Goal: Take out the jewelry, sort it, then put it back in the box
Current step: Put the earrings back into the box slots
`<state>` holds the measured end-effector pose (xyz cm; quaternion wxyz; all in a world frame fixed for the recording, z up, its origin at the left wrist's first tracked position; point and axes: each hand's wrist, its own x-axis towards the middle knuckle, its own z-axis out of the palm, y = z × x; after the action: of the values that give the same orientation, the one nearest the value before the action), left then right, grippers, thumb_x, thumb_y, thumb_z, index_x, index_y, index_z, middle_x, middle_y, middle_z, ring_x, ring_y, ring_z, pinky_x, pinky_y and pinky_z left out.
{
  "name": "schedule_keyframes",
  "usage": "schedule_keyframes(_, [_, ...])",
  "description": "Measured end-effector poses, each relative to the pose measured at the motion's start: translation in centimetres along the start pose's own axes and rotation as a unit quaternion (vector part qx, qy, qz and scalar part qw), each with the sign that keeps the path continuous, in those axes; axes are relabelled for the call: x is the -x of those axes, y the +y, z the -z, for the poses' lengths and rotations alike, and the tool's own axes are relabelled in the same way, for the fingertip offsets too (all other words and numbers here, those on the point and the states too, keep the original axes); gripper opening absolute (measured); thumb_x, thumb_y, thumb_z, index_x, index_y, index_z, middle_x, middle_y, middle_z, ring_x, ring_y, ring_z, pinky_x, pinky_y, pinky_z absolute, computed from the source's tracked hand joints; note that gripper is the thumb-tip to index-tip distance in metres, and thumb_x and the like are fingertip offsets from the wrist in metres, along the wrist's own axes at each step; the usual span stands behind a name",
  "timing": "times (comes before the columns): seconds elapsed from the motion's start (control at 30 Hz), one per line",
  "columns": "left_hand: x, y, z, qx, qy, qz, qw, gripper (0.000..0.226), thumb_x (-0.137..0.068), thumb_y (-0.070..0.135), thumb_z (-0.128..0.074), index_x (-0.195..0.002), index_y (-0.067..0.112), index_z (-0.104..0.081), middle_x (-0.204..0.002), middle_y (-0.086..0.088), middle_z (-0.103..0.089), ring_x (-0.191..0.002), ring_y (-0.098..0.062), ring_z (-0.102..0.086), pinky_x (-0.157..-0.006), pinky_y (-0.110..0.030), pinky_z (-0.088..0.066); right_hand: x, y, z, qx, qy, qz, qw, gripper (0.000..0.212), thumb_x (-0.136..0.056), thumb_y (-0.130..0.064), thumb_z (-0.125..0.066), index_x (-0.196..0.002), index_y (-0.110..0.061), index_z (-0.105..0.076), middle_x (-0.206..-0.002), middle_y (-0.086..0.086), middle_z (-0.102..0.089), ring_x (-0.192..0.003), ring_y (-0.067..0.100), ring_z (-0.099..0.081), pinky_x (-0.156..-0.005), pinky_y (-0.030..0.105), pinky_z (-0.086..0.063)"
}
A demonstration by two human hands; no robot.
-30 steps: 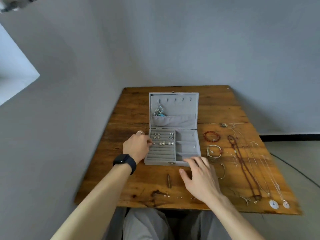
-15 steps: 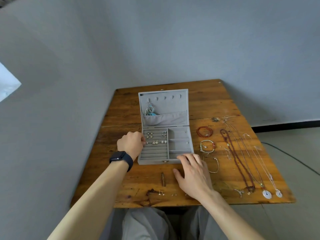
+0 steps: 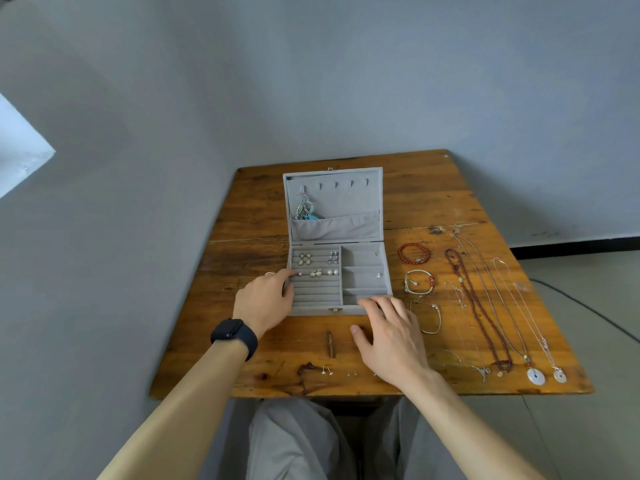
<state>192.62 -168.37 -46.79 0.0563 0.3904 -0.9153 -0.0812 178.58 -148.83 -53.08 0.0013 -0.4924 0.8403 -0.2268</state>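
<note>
soft, even daylight, dim grey walls; wide-angle bending at edges; faint shadows, sharp focus.

The left forearm (image 3: 180,403) runs up and rightward to the left hand (image 3: 265,299), which lies knuckles-up with fingers bent forward, their tips partly hidden; the right forearm (image 3: 464,427) runs up and leftward to the right hand (image 3: 391,337), flat, palm down, fingers straight and slightly spread, thumb out to the left.

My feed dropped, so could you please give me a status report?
Left hand at the jewelry box ring rows, fingertips by an earring; grip unclear. Right hand open, fingers on box front. Nothing blocking.
</note>
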Motion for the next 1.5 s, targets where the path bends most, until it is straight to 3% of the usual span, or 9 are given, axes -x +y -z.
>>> schedule_keyframes(0.17, [0.6,-0.2,-0.3,0.011,0.012,-0.002,1.0,0.037,-0.103,0.034,-0.042,-0.14,0.033,-0.047,-0.103,0.002,-0.068,-0.089,-0.021,-0.065,-0.064,-0.036,-0.055,0.0,0.0,0.0,0.002,-0.005,-0.001,1.0,0.049,-0.094,-0.048,-0.051,-0.136,-0.024,-0.051,-0.137,-0.007,-0.053,-0.131,0.015,-0.043,-0.105,0.036,-0.04])
schedule_keyframes(0.73, [2.0,-0.2,-1.5,0.04,0.019,0.021,0.999,0.042,-0.103,0.026,-0.041,-0.144,0.031,-0.049,-0.102,0.0,-0.069,-0.096,-0.02,-0.061,-0.064,-0.034,-0.051,0.5,-0.3,0.8,-0.001,-0.023,0.002,1.0,0.045,-0.097,-0.044,-0.05,-0.138,-0.027,-0.052,-0.137,-0.009,-0.055,-0.13,0.014,-0.045,-0.106,0.037,-0.04])
schedule_keyframes(1.0, [3.6,-0.6,-2.1,0.095,0.019,0.02,0.995,0.042,-0.105,0.03,-0.038,-0.147,0.035,-0.045,-0.098,-0.003,-0.064,-0.088,-0.021,-0.059,-0.062,-0.036,-0.053,0.7,0.3,1.3,-0.023,-0.042,0.027,0.998,0.044,-0.101,-0.034,-0.046,-0.145,-0.026,-0.046,-0.145,-0.009,-0.049,-0.138,0.011,-0.038,-0.11,0.035,-0.038])
schedule_keyframes(1.07, [4.2,-0.8,-2.3,0.134,0.023,0.017,0.991,0.042,-0.106,0.031,-0.037,-0.147,0.034,-0.044,-0.098,-0.002,-0.064,-0.09,-0.019,-0.059,-0.066,-0.037,-0.055,0.7,0.4,1.4,-0.036,-0.047,0.035,0.998,0.046,-0.101,-0.031,-0.047,-0.147,-0.025,-0.044,-0.149,-0.008,-0.046,-0.141,0.01,-0.035,-0.114,0.036,-0.035])
schedule_keyframes(1.17, [5.8,-0.8,-2.6,0.193,0.04,0.032,0.98,0.042,-0.105,0.032,-0.041,-0.147,0.031,-0.042,-0.118,-0.002,-0.064,-0.114,-0.018,-0.055,-0.084,-0.038,-0.055,1.2,0.4,1.8,-0.078,-0.02,0.028,0.996,0.046,-0.098,-0.026,-0.056,-0.144,-0.021,-0.049,-0.148,-0.005,-0.048,-0.14,0.011,-0.037,-0.115,0.028,-0.026])
schedule_keyframes(1.27, [8.3,-0.6,-3.3,0.229,0.069,0.048,0.97,0.044,-0.103,0.029,-0.048,-0.146,0.029,-0.044,-0.138,0.001,-0.055,-0.128,-0.016,-0.048,-0.096,-0.033,-0.048,2.4,0.1,2.2,-0.111,0.039,0.015,0.993,0.039,-0.094,-0.025,-0.063,-0.132,-0.018,-0.061,-0.136,-0.005,-0.058,-0.13,0.011,-0.045,-0.109,0.027,-0.033])
schedule_keyframes(1.4, [11.4,-0.3,-4.4,0.249,0.086,0.056,0.963,0.044,-0.1,0.025,-0.054,-0.143,0.03,-0.048,-0.14,0.006,-0.052,-0.129,-0.011,-0.044,-0.099,-0.024,-0.04,4.6,-0.4,1.7,-0.123,0.05,0.032,0.991,0.029,-0.091,-0.028,-0.067,-0.119,-0.022,-0.069,-0.122,-0.009,-0.063,-0.12,0.01,-0.049,-0.1,0.035,-0.046])
schedule_keyframes(1.5, [13.1,0.4,-5.0,0.261,0.097,0.053,0.959,0.04,-0.096,0.026,-0.06,-0.135,0.029,-0.055,-0.134,0.011,-0.053,-0.123,-0.007,-0.045,-0.103,-0.029,-0.043,6.1,-1.0,1.1,-0.109,0.036,0.044,0.992,0.025,-0.089,-0.032,-0.069,-0.113,-0.027,-0.072,-0.118,-0.013,-0.064,-0.119,0.01,-0.049,-0.097,0.033,-0.046])
